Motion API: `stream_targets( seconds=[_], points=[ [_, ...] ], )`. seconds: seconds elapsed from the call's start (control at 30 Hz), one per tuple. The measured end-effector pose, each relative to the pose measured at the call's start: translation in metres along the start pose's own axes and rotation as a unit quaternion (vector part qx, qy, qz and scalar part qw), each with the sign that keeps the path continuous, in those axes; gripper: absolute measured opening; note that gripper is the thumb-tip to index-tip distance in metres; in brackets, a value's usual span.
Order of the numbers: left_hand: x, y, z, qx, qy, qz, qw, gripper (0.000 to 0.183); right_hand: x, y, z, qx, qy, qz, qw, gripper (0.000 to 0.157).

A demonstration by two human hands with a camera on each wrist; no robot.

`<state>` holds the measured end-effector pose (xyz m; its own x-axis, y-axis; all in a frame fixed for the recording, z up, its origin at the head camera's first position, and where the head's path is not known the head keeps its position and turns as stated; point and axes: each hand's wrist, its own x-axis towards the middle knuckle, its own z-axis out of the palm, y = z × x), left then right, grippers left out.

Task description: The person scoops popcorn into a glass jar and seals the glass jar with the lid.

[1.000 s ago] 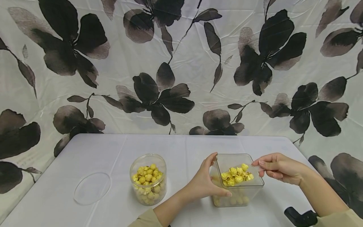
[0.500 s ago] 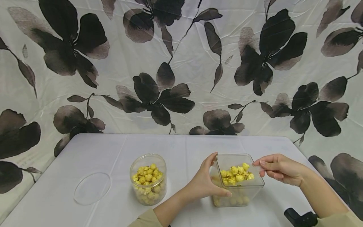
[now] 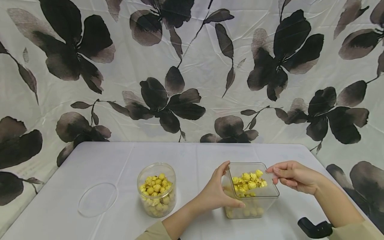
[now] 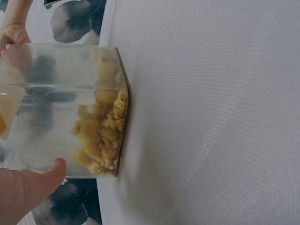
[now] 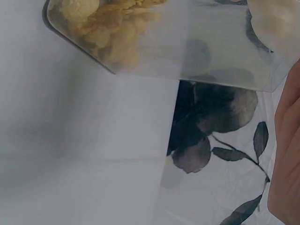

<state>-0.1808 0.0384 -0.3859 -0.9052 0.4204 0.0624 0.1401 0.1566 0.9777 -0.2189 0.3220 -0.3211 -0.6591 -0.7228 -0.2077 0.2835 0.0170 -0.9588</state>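
A clear square container (image 3: 267,203) stands on the table, with yellow popcorn at its bottom (image 4: 103,136). My left hand (image 3: 214,191) grips its left side, thumb across the front wall and fingers at the far rim. At the right rim, my right hand (image 3: 300,176) pinches a translucent, scoop-like utensil whose handle hardly shows. In the left wrist view, part of that pale scoop (image 4: 11,108) appears inside the container's upper part. A cluster of popcorn (image 3: 249,181) sits high within the opening, seemingly on the scoop. The right wrist view catches only the edge of my right hand (image 5: 288,159).
Left of the container stands a round clear jar (image 3: 157,164) filled with popcorn balls (image 3: 156,186). Farther left lies a flat, clear round lid (image 3: 98,200). A black device (image 3: 315,228) is at the right wrist. Behind the white table (image 3: 183,153) hangs a flowered cloth (image 3: 192,66).
My right hand has shifted slightly left, and the raised popcorn cluster has moved left and a little up in the opening. The left hand and container stay in place.
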Motion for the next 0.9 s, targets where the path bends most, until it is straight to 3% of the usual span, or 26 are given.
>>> stream_targets(
  seconds=[0.9],
  points=[
    [-0.0005,-0.0012,0.0004,-0.002,0.001,0.003,1.0000,0.113,-0.0043,0.0088,-0.0044,0.031,-0.028,-0.016,0.999,0.027]
  ],
)
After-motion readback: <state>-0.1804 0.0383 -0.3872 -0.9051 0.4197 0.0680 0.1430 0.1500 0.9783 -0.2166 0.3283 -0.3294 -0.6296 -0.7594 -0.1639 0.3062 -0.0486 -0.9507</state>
